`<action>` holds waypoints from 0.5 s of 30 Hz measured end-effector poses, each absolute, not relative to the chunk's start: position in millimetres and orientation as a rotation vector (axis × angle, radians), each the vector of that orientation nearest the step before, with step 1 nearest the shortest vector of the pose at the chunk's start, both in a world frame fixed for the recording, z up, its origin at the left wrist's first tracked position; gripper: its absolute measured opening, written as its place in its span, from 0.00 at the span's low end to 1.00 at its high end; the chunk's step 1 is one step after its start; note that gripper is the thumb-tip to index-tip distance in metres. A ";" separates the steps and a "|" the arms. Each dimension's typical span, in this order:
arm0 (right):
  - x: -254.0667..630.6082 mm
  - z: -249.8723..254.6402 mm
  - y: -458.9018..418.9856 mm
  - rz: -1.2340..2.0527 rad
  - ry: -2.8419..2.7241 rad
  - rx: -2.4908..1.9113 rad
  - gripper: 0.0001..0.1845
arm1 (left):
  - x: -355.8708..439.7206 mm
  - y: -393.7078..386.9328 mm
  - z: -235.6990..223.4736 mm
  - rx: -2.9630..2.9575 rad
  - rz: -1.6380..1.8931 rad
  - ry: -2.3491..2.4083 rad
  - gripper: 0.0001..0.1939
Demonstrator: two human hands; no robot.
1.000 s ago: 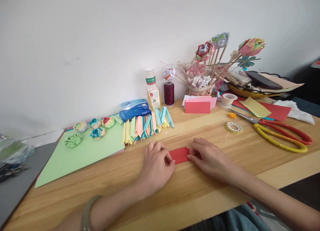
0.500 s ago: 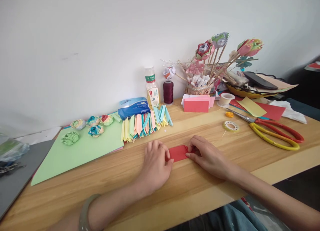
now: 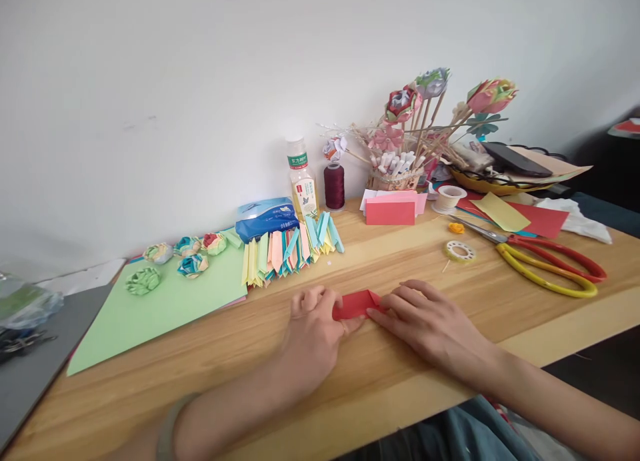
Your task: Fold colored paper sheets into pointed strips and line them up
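A small red paper strip (image 3: 354, 305) lies on the wooden table between my hands, with a folded corner at its right end. My left hand (image 3: 315, 331) grips the strip's left end, fingers curled, thumb along the near edge. On the right end, my right hand (image 3: 425, 321) presses the folded corner with thumb and fingertips, covering part of it. Beyond my hands stand several folded paper pieces (image 3: 287, 251) in a row, in yellow, green, orange and blue.
Large scissors (image 3: 545, 261) and a tape roll (image 3: 460, 250) lie to the right. Red and pink paper slips (image 3: 390, 212) rest near a basket of paper flowers (image 3: 397, 178). At left, folded rosettes (image 3: 143, 281) sit on green paper (image 3: 165, 321). A bottle (image 3: 303, 184) stands behind.
My right hand has flattened over the strip's right end, its thumb shifting left. My left thumb has slid right along the near edge. The view has shifted slightly.
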State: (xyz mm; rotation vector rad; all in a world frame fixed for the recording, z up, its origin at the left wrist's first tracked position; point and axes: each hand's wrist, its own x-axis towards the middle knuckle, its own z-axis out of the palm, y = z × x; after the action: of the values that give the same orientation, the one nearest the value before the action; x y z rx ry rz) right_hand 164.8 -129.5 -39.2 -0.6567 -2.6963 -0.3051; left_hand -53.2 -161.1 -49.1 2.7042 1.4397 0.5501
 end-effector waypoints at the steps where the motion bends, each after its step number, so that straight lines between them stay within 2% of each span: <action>1: 166.1 -37.8 -130.0 -0.347 -2.719 -0.633 0.18 | -53.3 -161.7 -50.0 2.781 0.556 1.440 0.17; 6: 180.4 -35.9 -128.9 -0.305 -2.844 -0.576 0.19 | -57.2 -166.0 -53.6 3.041 0.709 1.420 0.14; 15: 190.6 -35.9 -128.9 -0.152 -2.783 -0.550 0.20 | -84.2 -167.9 -60.6 3.042 0.797 1.278 0.19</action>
State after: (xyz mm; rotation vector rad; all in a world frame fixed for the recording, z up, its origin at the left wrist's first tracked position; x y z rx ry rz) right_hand 190.6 -128.9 -35.9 -0.5501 -2.7832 -0.1524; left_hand -84.2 -167.9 -60.6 3.0416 1.2778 0.7970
